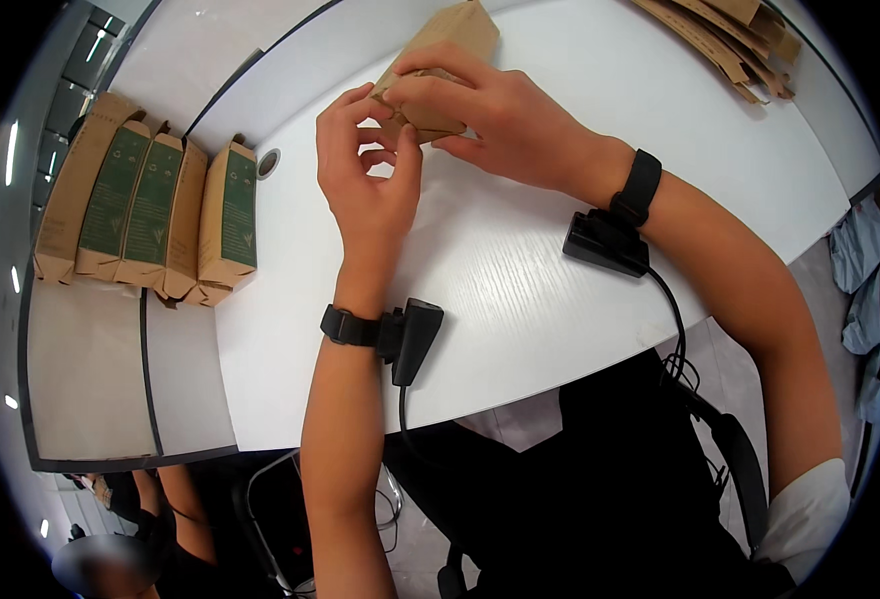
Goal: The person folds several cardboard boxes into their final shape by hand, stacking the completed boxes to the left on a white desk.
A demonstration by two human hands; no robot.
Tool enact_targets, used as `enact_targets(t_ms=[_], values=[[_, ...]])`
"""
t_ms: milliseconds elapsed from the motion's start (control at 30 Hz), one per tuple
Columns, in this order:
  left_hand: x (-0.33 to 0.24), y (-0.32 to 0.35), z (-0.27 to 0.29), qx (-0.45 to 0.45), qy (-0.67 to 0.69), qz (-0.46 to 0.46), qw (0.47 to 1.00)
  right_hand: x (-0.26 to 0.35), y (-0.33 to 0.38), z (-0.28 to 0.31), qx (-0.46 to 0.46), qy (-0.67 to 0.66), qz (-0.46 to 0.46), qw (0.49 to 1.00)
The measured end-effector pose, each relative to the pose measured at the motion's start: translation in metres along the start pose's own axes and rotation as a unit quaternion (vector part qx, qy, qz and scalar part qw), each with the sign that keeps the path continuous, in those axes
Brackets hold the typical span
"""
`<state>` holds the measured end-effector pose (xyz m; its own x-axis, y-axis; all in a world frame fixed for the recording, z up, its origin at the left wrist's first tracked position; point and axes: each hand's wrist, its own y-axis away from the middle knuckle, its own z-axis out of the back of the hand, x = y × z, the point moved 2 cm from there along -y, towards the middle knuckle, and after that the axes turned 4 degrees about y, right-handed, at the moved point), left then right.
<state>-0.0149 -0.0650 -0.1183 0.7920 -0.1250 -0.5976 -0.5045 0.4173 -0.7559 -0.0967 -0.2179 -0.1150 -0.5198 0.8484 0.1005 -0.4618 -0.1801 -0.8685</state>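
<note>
Brown cardboard box (438, 62) lies on white table (520, 260), far end pointing away. I see right hand (490, 115) clamped over near end, pinning it down; left hand (365, 170) pinches flap there, fingers curled narrow. Four finished boxes (150, 215) stand in row at left, out of way; flat blanks (730, 40) wait top right.

Worn on the head, the left of 2 side-by-side fisheye cameras, looking steeply down and slightly forward over a white table (520, 290), close enough that both forearms rise from the lower edge and the left hand (365, 175) and right hand (490, 115) sit in the upper middle. Upright and unmirrored, with straight table edges bending toward the dark round rim, a row of upright brown cartons (150, 210) at far left and a stack of flat cardboard (730, 40) at top right marking the outer reach. Only 1 view given, so nothing shared with a second.
</note>
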Motion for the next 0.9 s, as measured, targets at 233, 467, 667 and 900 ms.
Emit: enact_targets(t_ms=[233, 467, 667, 900], values=[[0.004, -0.006, 0.001, 0.031, 0.041, 0.0, 0.999, -0.001, -0.002, 0.006, -0.039, 0.0, -0.003, 0.999], [0.004, -0.005, 0.0, 0.014, 0.016, 0.047, 0.999, 0.007, -0.007, 0.004, -0.032, -0.046, -0.024, 0.998], [0.013, 0.002, -0.001, 0.061, -0.041, 0.033, 0.997, 0.014, 0.002, -0.001, 0.042, -0.169, -0.148, 0.974], [0.008, 0.008, -0.015, -0.008, -0.118, 0.191, 0.974, 0.012, 0.015, -0.014, 0.15, -0.26, -0.218, 0.929]])
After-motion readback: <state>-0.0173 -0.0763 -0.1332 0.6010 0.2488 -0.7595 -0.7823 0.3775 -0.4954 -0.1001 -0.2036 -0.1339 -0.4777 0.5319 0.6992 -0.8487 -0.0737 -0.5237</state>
